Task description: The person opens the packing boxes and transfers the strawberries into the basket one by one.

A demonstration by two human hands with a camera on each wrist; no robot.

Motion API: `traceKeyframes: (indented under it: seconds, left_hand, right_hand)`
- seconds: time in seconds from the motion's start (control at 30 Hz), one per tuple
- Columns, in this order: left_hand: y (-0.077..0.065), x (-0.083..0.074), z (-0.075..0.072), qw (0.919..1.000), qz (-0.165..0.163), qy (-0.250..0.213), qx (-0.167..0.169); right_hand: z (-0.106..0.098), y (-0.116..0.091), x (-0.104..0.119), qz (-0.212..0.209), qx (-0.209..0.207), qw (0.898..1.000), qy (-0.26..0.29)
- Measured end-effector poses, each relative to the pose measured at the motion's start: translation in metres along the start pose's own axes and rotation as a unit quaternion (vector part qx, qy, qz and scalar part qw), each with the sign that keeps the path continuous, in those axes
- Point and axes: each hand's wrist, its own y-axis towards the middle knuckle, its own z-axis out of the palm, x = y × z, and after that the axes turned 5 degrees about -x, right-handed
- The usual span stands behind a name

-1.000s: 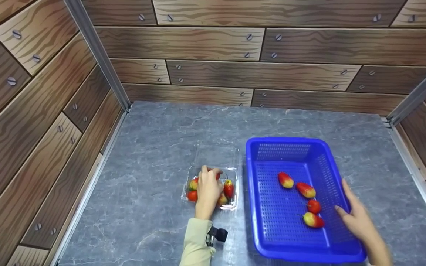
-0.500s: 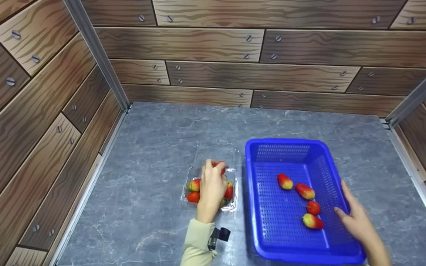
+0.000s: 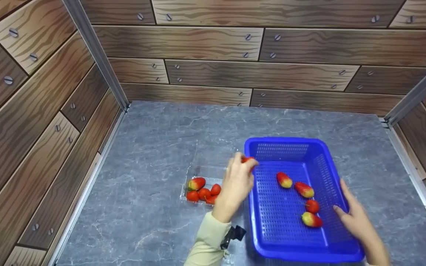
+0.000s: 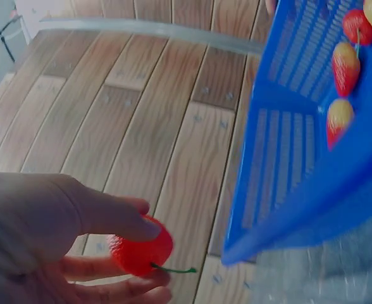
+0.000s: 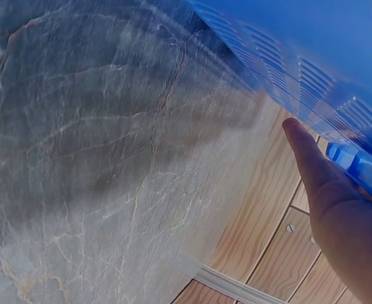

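Observation:
My left hand (image 3: 237, 181) pinches a small red fruit (image 4: 132, 256) between thumb and fingers; its thin green stem sticks out in the left wrist view. In the head view that hand is above the left rim of a blue plastic basket (image 3: 285, 236). Inside the basket lie two red-and-yellow fruits (image 3: 284, 180), a round red one (image 3: 312, 206) and another yellow-and-red fruit (image 3: 312, 220). My right hand (image 3: 357, 218) holds the basket's right side, thumb over the rim and fingers along the outside. Several fruits (image 3: 204, 194) sit in a clear plastic box (image 3: 189, 171), partly hidden by my left forearm.
The box's transparent lid (image 3: 213, 153) lies folded back behind it. Everything stands on a grey marbled tabletop (image 3: 135, 177). Wood-patterned panels (image 3: 213, 74) with metal corner strips wall in the back and both sides.
My left hand has lifted the red fruit out of the clear box and carried it right to the basket's left rim. My right hand has stayed on the basket.

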Motion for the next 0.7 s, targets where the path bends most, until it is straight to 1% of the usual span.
traceKeyframes:
  seconds: [0.1,0.17,0.27,0.33,0.43,0.5,0.6,0.7]
  left_hand:
    - [0.005,-0.012,0.007,0.9983,0.032,0.013,0.047]
    - [0.009,-0.021,0.013,0.9942,0.064,0.044,0.075]
    - [0.014,-0.035,0.024,0.9821,0.111,0.097,0.117]
    - [0.017,-0.043,0.032,0.9723,0.134,0.122,0.147]
    - [0.018,-0.051,0.045,0.9611,0.148,0.120,0.201]
    - [0.017,-0.055,0.053,0.9544,0.158,0.112,0.227]
    - [0.016,-0.058,0.063,0.9460,0.175,0.100,0.254]
    - [0.016,-0.062,0.073,0.9387,0.195,0.103,0.265]
  right_hand:
    - [0.000,0.000,0.000,0.000,0.000,1.000,-0.002]
    - [-0.001,0.000,0.000,0.000,0.000,1.000,-0.002]
    - [-0.002,0.001,0.000,0.001,-0.001,1.000,-0.003]
    - [-0.001,0.002,0.000,0.004,-0.001,1.000,-0.004]
    - [0.000,0.003,0.001,0.006,0.003,1.000,0.001]
    - [0.000,0.003,0.002,0.007,0.004,1.000,0.006]
    - [0.001,0.002,0.003,0.010,0.006,1.000,0.012]
    - [-0.001,0.002,0.004,0.016,0.006,1.000,0.011]
